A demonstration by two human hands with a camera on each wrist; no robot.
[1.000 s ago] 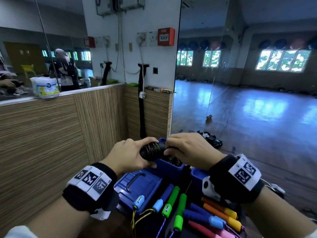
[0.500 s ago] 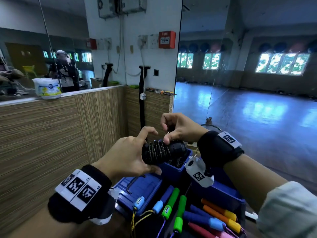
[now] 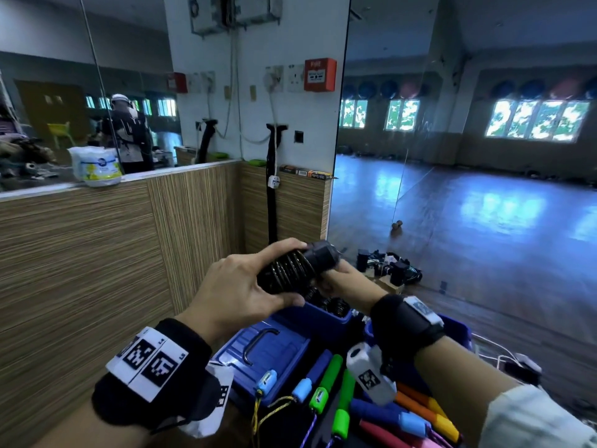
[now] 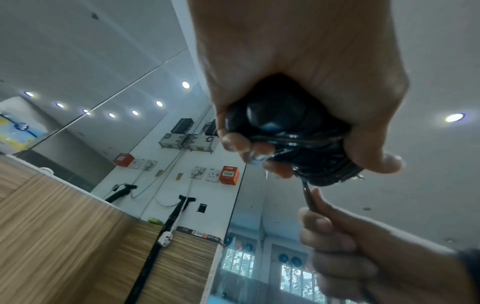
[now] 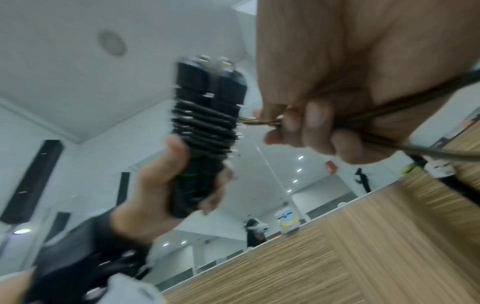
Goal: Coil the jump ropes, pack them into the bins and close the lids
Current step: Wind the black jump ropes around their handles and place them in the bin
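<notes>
Two hands meet above an open blue bin [image 3: 326, 313] in the head view: the left hand [image 3: 239, 286] grasps paired black jump-rope handles [image 3: 297, 266] wound with cord. Left wrist view: the right hand [image 4: 345, 242] pinches the cord's [image 4: 309, 197] free length. Right wrist view: coils ring the handles.

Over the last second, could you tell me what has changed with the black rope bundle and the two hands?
The right hand went from above the black jump rope bundle to below and beside it, now gripping the loose cord. The bundle rose slightly and its free end tilted up to the right. The left hand keeps gripping the bundle. The blue bin, its lid and the coloured ropes stayed put.
</notes>
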